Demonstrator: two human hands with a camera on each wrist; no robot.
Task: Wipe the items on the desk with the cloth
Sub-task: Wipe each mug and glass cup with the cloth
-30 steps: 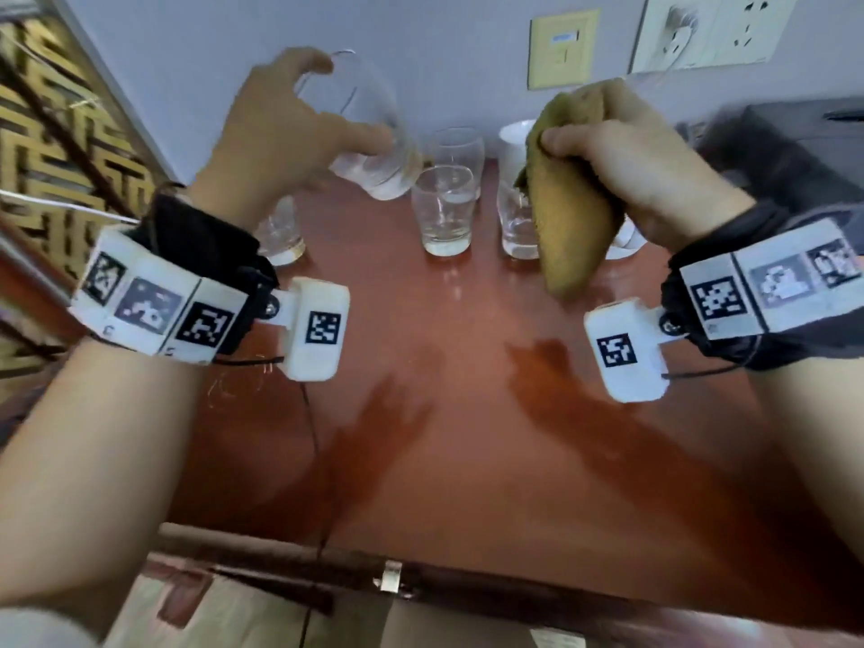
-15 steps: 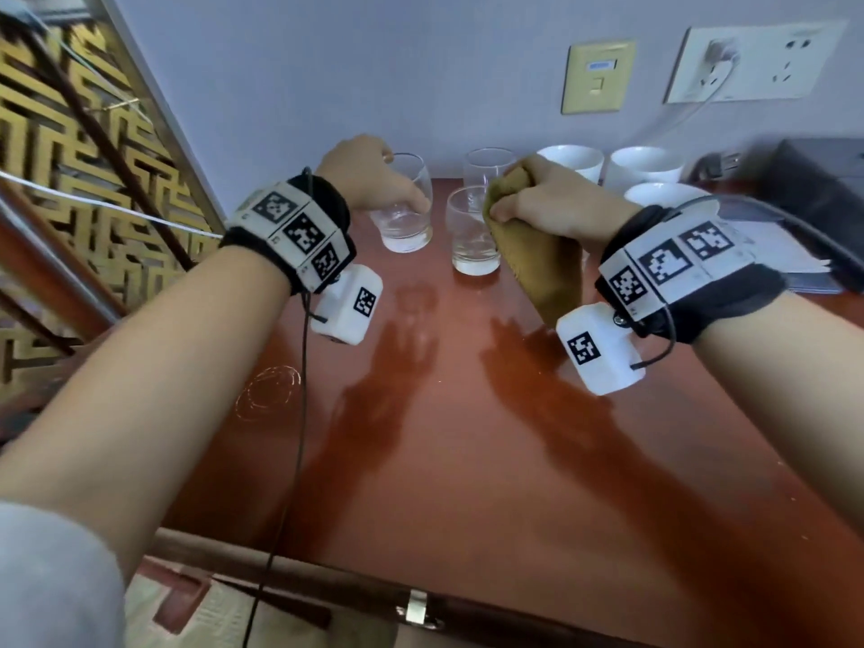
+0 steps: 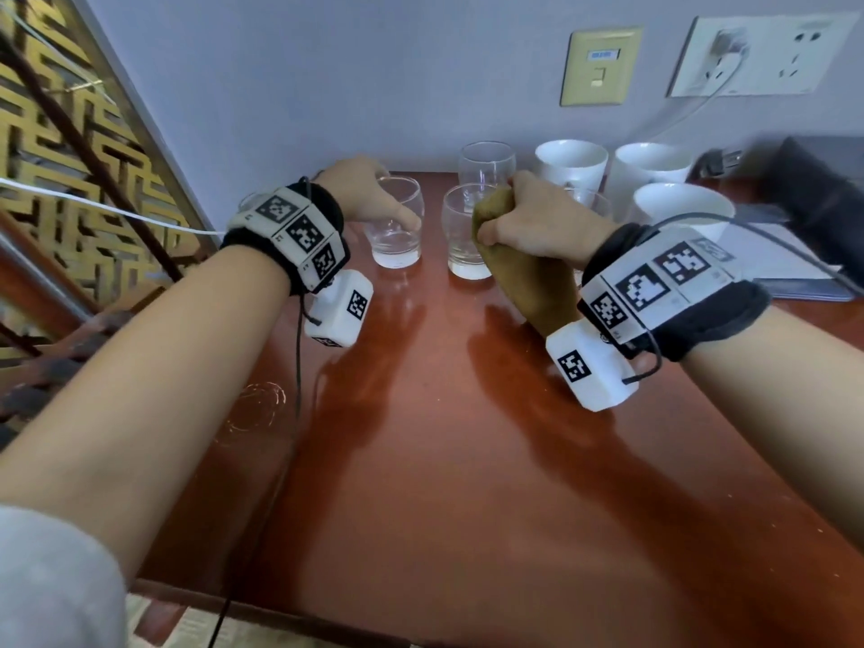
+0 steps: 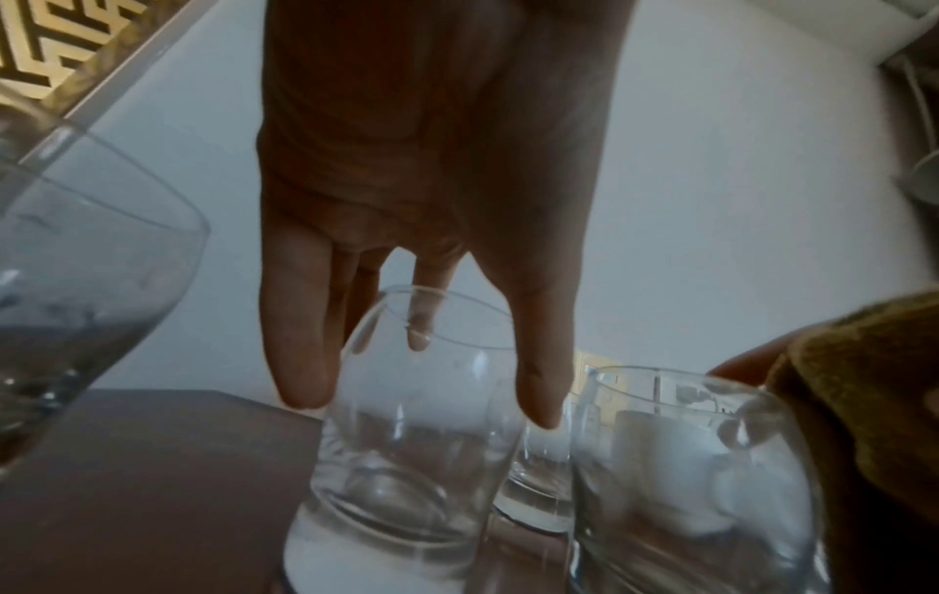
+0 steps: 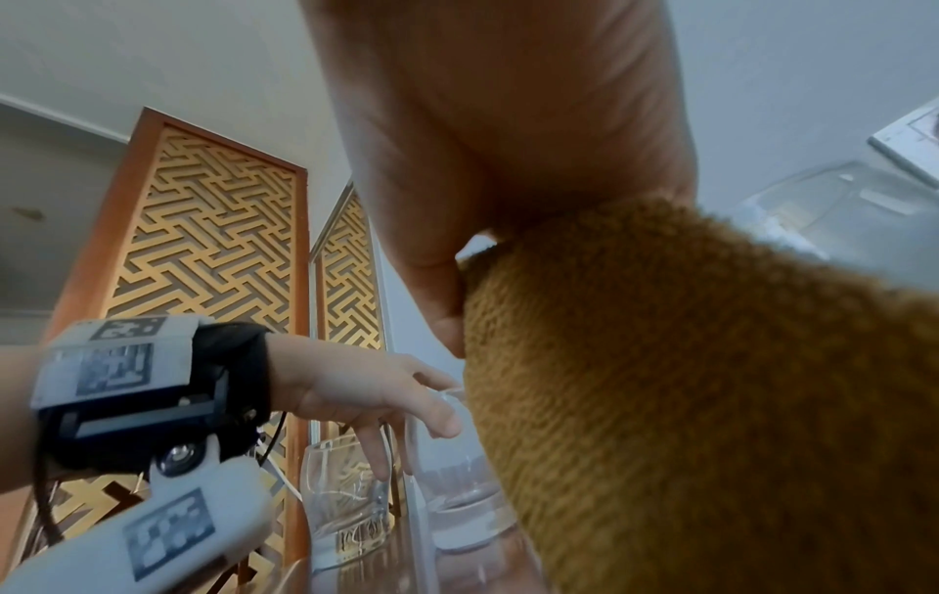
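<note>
Glass dominates the far half of the red-brown worktop [image 3: 467,460]. At about ten o'clock a partly hidden tumbler [image 4: 76,281] stands behind the left wrist. Next, at eleven o'clock, the left tumbler [image 3: 396,222] stands upright on the worktop, with the left hand [image 3: 369,194] set over it: in the left wrist view the fingers [image 4: 300,341] and thumb hang nearly straight down either side of the rim, so the grip is taken to be loose and largely open, touching the glass at most rather than clamped on it. Just beside it, at twelve o'clock, the middle tumbler [image 3: 463,236] stands, with a further glass [image 3: 486,170] behind it near the wall. The mustard cloth [image 3: 528,282] is bunched in the right hand [image 3: 537,222], whose fingers are curled tightly round it; the cloth hangs down against the right side of the middle tumbler. At one to two o'clock three white cups [image 3: 654,170] are grouped, and a dark box [image 3: 823,203] lies at the far right.

The step in hand is judged to be a changeover between glasses: one is set down and none is under the cloth. The next move calls for one tumbler to be gripped firmly and lifted clear of its close neighbours, so that the cloth can be worked round it without the others being knocked.
</note>
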